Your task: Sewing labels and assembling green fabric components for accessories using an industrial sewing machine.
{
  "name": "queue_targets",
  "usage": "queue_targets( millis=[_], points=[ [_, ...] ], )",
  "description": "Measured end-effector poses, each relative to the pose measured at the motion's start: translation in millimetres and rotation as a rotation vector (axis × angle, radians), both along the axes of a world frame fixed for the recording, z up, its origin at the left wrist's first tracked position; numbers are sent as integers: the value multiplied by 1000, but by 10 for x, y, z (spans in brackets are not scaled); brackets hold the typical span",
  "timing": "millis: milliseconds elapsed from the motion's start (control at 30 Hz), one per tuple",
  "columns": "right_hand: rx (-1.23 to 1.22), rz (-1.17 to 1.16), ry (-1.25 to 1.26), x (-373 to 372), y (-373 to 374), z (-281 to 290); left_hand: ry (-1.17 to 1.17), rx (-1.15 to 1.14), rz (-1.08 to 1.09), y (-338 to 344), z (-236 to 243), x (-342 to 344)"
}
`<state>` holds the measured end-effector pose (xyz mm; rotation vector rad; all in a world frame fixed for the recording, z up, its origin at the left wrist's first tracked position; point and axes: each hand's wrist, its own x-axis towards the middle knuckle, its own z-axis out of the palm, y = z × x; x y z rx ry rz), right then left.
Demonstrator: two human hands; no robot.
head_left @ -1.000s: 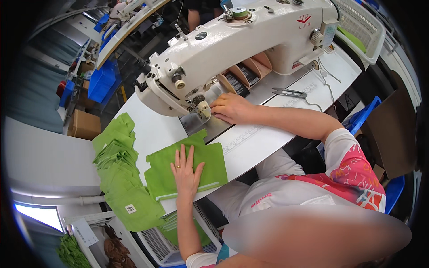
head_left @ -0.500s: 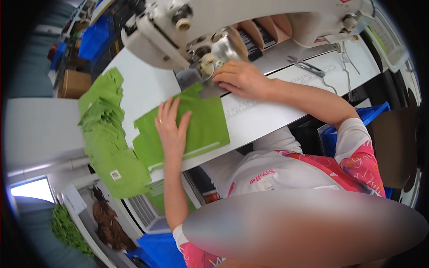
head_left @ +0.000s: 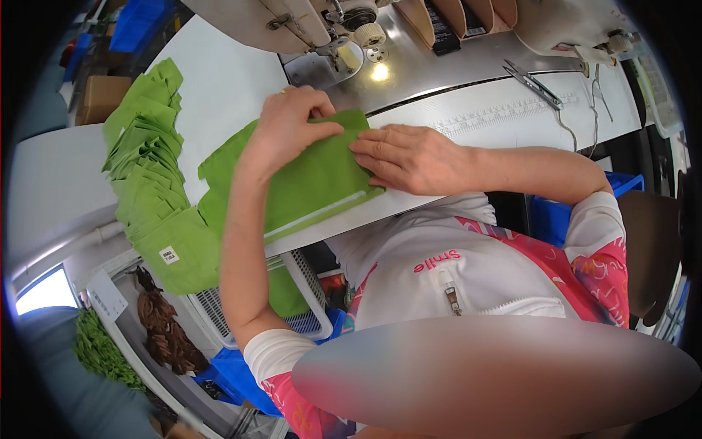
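Observation:
A green fabric piece (head_left: 311,179) with a pale strip along its near edge lies on the white sewing table (head_left: 227,84), in front of a sewing machine (head_left: 267,22). My left hand (head_left: 289,128) is bent over its far edge, thumb and fingers closed on the cloth. At the right edge my right hand (head_left: 420,159) holds the fabric with its fingers together; whether the cloth is pinched there is partly hidden. The machine's needle area (head_left: 347,58) lies just beyond both hands, with no cloth under it.
Stacked green fabric pieces (head_left: 150,175) with a white label hang over the table's left edge. Thread snips (head_left: 534,84) lie beside a printed ruler strip (head_left: 497,113) at right. A cardboard divider holder (head_left: 468,18) stands behind. Below are a white basket (head_left: 311,285) and blue bins (head_left: 248,377).
My right hand has left the machine's needle area and come nearer, onto the fabric's right edge. My left hand has gone from lying flat to gripping the far edge. The view has shifted.

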<state>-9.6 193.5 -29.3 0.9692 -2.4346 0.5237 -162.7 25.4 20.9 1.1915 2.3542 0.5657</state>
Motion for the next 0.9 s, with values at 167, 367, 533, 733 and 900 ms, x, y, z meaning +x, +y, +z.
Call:
queue_targets(
  millis=[167,367,533,733,900],
  points=[
    [153,-19,7,-284,124,40,-243,171,97,41,-51,-284],
    [58,-17,19,-330,113,-44,-365,257,203,91,-131,-288],
    [16,-5,32,-330,117,-54,-293,240,279,116,-102,-211],
    [20,-121,39,-421,201,-30,-304,267,270,111,-92,-178],
    [100,-237,9,-446,210,3,-3,313,274,96,-251,-118]
  ],
)
